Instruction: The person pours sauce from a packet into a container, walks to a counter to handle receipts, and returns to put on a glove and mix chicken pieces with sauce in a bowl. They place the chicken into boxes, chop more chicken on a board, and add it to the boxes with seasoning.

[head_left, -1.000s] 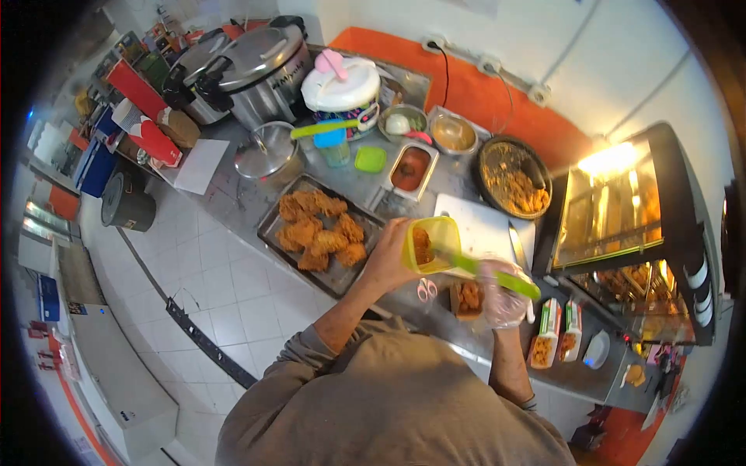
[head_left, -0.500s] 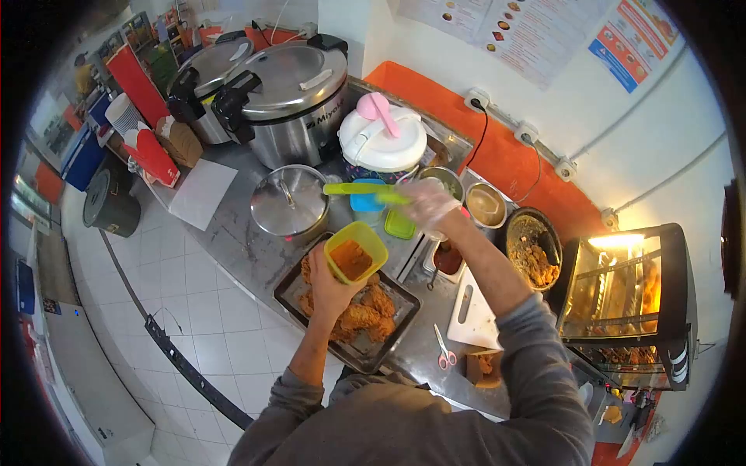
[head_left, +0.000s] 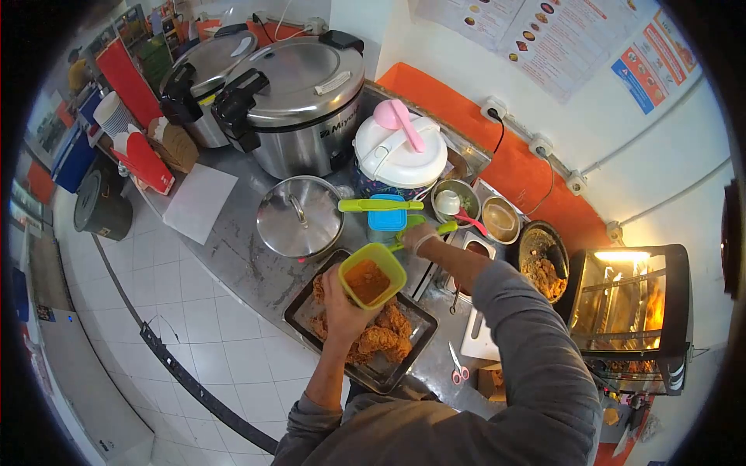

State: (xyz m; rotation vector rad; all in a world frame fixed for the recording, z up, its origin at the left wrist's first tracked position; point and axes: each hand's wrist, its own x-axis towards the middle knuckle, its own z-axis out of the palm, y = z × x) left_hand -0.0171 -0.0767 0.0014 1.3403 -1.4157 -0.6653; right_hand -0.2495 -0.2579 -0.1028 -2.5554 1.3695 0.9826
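My left hand (head_left: pixel 342 301) is closed round a yellow-green square tub (head_left: pixel 398 273), tilted toward me, with orange-red powder (head_left: pixel 367 281) inside. Below it lies a dark metal tray (head_left: pixel 426 335) of fried chicken pieces (head_left: pixel 382 339). My right hand (head_left: pixel 420 238), in a clear plastic glove, is closed on a green utensil (head_left: pixel 447 227) just right of the tub; its kind is hard to make out. A long lime-green strip-like utensil (head_left: pixel 381 205) rests across a blue-lidded container (head_left: pixel 387 220) beyond my hands.
A lidded steel pot (head_left: pixel 301 217), large cookers (head_left: pixel 299 85) and a white-lidded jug (head_left: pixel 400 159) stand behind. To the right are a steel bowl (head_left: pixel 457 200), a dark bowl of breading (head_left: pixel 544 264), scissors (head_left: pixel 458 365), a white cutting board (head_left: pixel 479 338) and a lit warmer (head_left: pixel 625 311).
My right hand has come down and toward the tub. The long lime-green utensil it was at now lies over the blue lid. My left hand still holds the tub; the view has shifted slightly.
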